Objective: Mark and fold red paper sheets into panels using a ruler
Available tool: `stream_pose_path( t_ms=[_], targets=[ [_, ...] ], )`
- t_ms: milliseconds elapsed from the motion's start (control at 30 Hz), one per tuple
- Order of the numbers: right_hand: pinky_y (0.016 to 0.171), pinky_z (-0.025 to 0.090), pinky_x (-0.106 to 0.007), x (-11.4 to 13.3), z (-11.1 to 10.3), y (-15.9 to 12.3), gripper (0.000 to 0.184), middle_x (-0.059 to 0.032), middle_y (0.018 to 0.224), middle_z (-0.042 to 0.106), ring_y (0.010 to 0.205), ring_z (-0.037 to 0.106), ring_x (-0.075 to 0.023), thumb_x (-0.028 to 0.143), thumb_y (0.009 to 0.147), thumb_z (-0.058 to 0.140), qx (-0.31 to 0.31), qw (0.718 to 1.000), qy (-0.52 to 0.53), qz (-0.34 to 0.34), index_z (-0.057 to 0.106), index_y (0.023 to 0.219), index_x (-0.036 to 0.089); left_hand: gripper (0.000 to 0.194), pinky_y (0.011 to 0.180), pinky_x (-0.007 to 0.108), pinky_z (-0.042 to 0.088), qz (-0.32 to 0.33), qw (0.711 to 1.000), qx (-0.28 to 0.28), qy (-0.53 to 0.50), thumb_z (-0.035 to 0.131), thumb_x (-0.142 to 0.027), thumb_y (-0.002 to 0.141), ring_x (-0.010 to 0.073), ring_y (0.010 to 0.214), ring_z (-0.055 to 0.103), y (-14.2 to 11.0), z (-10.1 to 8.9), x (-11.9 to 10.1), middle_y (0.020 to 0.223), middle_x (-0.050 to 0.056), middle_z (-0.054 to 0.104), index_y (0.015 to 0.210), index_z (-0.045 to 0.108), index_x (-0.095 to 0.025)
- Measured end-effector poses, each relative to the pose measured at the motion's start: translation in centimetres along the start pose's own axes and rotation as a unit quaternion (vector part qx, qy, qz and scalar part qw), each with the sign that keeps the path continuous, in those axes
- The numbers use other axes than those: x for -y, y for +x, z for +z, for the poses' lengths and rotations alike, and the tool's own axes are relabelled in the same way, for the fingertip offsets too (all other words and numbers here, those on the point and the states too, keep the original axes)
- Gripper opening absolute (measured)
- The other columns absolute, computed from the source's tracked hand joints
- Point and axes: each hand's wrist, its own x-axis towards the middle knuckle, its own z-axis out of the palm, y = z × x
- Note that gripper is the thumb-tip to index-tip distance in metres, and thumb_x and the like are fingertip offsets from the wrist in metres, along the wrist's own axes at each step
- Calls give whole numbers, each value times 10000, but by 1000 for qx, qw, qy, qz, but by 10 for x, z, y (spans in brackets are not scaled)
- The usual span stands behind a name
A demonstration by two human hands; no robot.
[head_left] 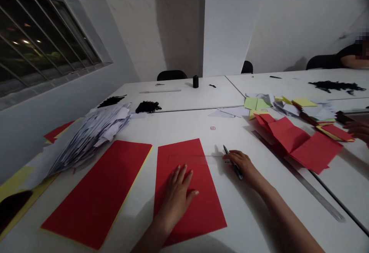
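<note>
My left hand (178, 191) lies flat with fingers spread on a red sheet of paper (198, 203). Across that sheet's upper part runs a clear ruler (187, 159), its right end reaching past the paper's edge toward my right hand (240, 164). A dark pen (236, 170) is held in my right hand, over the white table just right of the sheet; whether the fingers also touch the ruler I cannot tell. To the left lies a stack of red sheets (100, 191) with a yellow edge showing along its right side.
A messy pile of white paper slips (92, 134) stands at left. Folded red papers (294, 138) and a long metal ruler (305, 184) lie at right. Farther back are black thread bundles (148, 106) and a black spool (195, 81). Another person's hand (359, 130) shows at the right edge.
</note>
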Motion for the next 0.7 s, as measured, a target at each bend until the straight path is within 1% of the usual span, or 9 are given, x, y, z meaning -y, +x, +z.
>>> stream_pose_path(
  t_ms=[100,200,300,367,433,500,600,633,700],
  targets=[
    [958,431,-480,-3,3,-3,436,-102,1217,652,1260,486,-289,93,828,457,11,1000,-16,12,604,1208,247,591,1156,551,228,11,999,48,-1,611,-350,856,309,1465,164,-6,-3,-5,1575,47,260,1420,451,-273],
    [965,432,-483,-10,4,-5,452,-97,1237,648,1256,496,-289,119,832,473,4,999,-33,34,592,1246,256,618,1150,551,245,25,995,93,-18,660,-300,814,318,1462,176,-15,-2,-21,1573,36,264,1403,475,-286],
    [985,416,-512,-17,3,-7,413,-101,1227,654,1239,511,-303,195,859,506,-15,997,-49,60,594,1260,247,615,1137,540,280,50,991,110,-55,688,-272,786,325,1448,220,-23,-1,-37,1547,37,332,1374,512,-299],
    [982,427,-504,-19,3,-6,403,-114,1215,655,1215,529,-305,242,859,546,-29,997,-47,60,601,1257,232,565,1116,506,333,58,988,111,-89,676,-300,803,312,1405,325,-23,-2,-42,1498,46,421,1350,538,-303],
    [953,459,-472,-19,4,-5,402,-127,1207,652,1179,553,-293,263,862,565,-32,998,-34,46,601,1260,220,489,1071,467,397,49,989,84,-108,615,-330,853,286,1311,460,-17,-7,-41,1421,61,512,1336,549,-294],
    [921,482,-446,-17,6,-4,389,-128,1194,653,1136,577,-279,267,878,556,-26,999,-23,34,600,1262,219,416,1020,447,439,34,995,20,-91,528,-329,905,263,1203,549,-4,-13,-34,1337,78,573,1315,561,-267],
    [897,489,-430,-15,11,-2,362,-118,1171,654,1084,597,-269,261,897,526,-20,999,-24,40,608,1248,227,356,1000,459,441,23,996,-81,-24,470,-308,931,270,1148,565,17,-15,-20,1255,110,600,1245,602,-204],
    [888,491,-424,-16,12,-2,353,-119,1153,655,1063,602,-268,260,899,518,-22,998,-27,46,615,1237,225,346,1008,474,432,22,994,-103,-3,473,-303,930,282,1161,552,22,-13,-16,1252,122,595,1225,611,-186],
    [858,496,-413,-17,14,-1,334,-124,1100,659,1005,608,-265,263,900,510,-28,997,-35,56,630,1208,211,348,1018,494,417,35,992,-120,23,482,-314,930,297,1196,522,29,-6,-11,1292,126,566,1228,604,-182]
  ],
)
